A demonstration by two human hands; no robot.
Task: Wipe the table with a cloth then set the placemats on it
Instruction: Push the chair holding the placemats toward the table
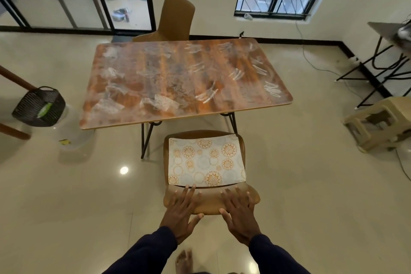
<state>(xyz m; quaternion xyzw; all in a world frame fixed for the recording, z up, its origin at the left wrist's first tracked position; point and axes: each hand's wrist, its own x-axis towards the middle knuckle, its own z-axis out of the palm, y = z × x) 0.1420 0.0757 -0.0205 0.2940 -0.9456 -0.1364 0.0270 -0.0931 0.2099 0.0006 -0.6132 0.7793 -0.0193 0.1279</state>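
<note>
While white streaks and smears cover the wooden table [178, 78], a person stands behind the near chair [211, 203], left hand [181, 209] and right hand [239, 213] laid flat on its backrest, fingers [188, 193] straight and spread, gripping nothing. Patterned placemats [205, 161] lie on the chair's seat, near the table's near edge but apart from it; whether this is one mat or a stack cannot be told. Judging by the marks, the wiping is not done and no mat is set out, so both steps appear to remain. No cloth is in sight. A dark basket [39, 107] at left holds something green, too small to identify. A second chair [178, 18] stands at the far side, its seat hidden behind the tabletop.
</note>
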